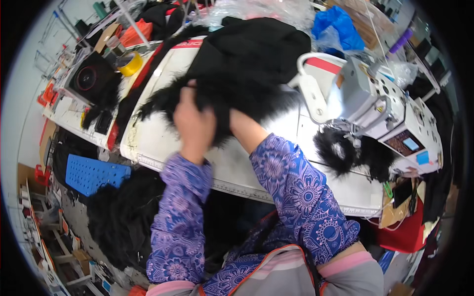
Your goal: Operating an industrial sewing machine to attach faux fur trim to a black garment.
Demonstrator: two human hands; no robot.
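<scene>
On my one table point(237, 170), I'd do best to keep the one black cloth point(247, 47) flat toward the far edge, clear of the one machine point(375, 111) near the right edge, and part the fur point(261, 98) along the cloth's near side gently. Two hands: my left hand point(194, 123) blurs, my right hand point(242, 126) is mostly buried; I can't tell whether fingers pinch or spread.

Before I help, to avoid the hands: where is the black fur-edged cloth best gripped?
Take the black fur-edged cloth by its smooth far edge, probably best from the far side: that part lies broad and free of hands, while the left hand and right wrist are at the nearer fur.
</scene>
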